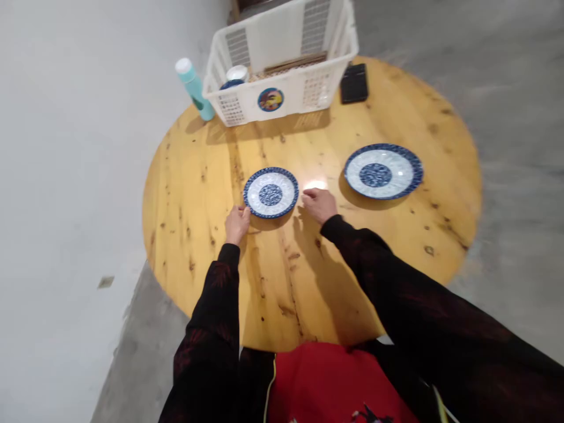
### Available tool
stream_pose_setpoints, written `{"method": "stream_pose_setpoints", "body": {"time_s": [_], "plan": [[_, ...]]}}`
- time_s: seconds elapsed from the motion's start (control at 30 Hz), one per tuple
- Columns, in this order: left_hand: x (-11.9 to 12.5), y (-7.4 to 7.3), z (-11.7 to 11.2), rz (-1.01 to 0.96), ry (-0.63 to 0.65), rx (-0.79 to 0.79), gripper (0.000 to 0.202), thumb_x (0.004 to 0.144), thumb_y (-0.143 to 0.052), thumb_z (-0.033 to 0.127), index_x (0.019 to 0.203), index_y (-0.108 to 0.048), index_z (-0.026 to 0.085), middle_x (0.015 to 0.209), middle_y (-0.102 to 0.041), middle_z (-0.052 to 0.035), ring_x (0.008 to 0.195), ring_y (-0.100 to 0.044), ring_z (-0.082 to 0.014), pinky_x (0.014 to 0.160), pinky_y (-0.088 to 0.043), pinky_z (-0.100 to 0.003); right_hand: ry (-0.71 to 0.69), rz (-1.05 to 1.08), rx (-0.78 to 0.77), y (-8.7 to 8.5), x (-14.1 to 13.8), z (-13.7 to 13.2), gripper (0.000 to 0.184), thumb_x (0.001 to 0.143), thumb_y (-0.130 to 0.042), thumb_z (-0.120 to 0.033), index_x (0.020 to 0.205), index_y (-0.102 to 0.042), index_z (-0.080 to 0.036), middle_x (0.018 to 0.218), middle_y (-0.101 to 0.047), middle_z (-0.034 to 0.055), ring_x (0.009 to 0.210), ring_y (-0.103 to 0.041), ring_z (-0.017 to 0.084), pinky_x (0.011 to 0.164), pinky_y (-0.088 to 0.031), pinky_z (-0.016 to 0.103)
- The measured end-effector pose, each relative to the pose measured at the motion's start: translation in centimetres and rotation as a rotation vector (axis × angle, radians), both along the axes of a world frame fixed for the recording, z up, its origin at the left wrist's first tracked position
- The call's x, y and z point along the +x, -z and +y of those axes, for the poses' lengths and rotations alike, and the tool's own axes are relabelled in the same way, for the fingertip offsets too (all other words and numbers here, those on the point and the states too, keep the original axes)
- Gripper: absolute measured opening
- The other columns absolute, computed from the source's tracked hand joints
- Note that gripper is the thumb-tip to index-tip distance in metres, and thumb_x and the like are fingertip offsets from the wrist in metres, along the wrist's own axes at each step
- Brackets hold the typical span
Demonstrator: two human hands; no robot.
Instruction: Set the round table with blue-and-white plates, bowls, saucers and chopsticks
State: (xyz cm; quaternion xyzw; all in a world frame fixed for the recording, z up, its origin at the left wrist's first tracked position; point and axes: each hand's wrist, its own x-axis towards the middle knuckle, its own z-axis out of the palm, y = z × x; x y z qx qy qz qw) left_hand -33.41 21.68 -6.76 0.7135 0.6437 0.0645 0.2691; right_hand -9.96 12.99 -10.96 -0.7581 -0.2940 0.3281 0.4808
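Observation:
A small round plate (270, 195) with a blue patterned rim and blue centre lies on the wooden table in front of me. My left hand (238, 224) is closed at its lower left edge, thumb and fingers at the rim. On the other side, my right hand (319, 204) has its fingers curled in, just off the plate's right edge, with nothing visible in them. Farther right lies a larger oval plate (382, 171) in the same blue and white pattern; neither hand touches it.
At the back of the round table (189, 194) stands a white plastic basket (288, 97) holding a white cup or bowl (237, 73) and thin brown sticks. A turquoise bottle (196, 91) stands left of it, a black flat object (354, 84) right. A white wall (79, 147) borders the left side.

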Motion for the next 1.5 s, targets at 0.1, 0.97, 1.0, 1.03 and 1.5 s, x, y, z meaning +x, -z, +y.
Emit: {"method": "stream_pose_setpoints", "body": {"time_s": [0.1,0.97,1.0,1.03,1.5], "plan": [[1.0,-0.3,2.2,0.107,0.053,0.028,0.031,0.097,-0.049,0.042,0.104,-0.066,0.017,0.099,-0.077,-0.0144,0.106,-0.071,-0.0311,0.09,-0.049,-0.037,-0.063,-0.285,-0.142,-0.8,-1.3,1.7,0.018,0.084,-0.062,-0.022,0.094,-0.076,-0.018,0.095,-0.075,0.0132,0.1,-0.068,0.03,0.09,-0.052,0.038],[1.4,-2.9,2.2,0.196,0.117,0.284,0.03,0.091,-0.05,0.038,0.11,-0.061,0.018,0.089,-0.071,-0.01,0.092,-0.068,-0.0311,0.084,-0.048,-0.038,0.075,-0.219,0.053,-3.8,-4.8,0.1,0.026,0.088,-0.049,-0.021,0.112,-0.06,-0.018,0.112,-0.07,0.0092,0.097,-0.068,0.021,0.095,-0.052,0.034],[0.9,-3.3,1.5,0.162,0.124,0.307,0.029,0.09,-0.05,0.037,0.109,-0.06,0.018,0.084,-0.068,-0.0073,0.087,-0.067,-0.0285,0.082,-0.048,-0.036,0.091,-0.172,0.096,-4.0,-5.2,-0.6,0.025,0.088,-0.049,-0.021,0.111,-0.058,-0.019,0.111,-0.07,0.0085,0.095,-0.069,0.02,0.093,-0.053,0.035],[0.3,-3.6,0.6,0.122,0.133,0.324,0.027,0.09,-0.049,0.037,0.108,-0.059,0.018,0.079,-0.065,-0.0047,0.082,-0.065,-0.0258,0.079,-0.047,-0.034,0.109,-0.121,0.133,-4.2,-5.6,-1.5,0.024,0.087,-0.049,-0.021,0.11,-0.056,-0.02,0.11,-0.071,0.0081,0.094,-0.069,0.02,0.09,-0.054,0.035],[-6.5,0.6,-14.9,-0.268,0.159,-0.049,0.019,0.095,-0.048,0.039,0.096,-0.056,0.022,0.066,-0.05,0.0048,0.061,-0.053,-0.0142,0.064,-0.041,-0.025,0.316,0.294,0.032,-1.6,-12.4,-18.1,0.022,0.074,-0.062,-0.026,0.093,-0.05,-0.024,0.097,-0.07,0.0065,0.069,-0.065,0.016,0.064,-0.053,0.028]]}}
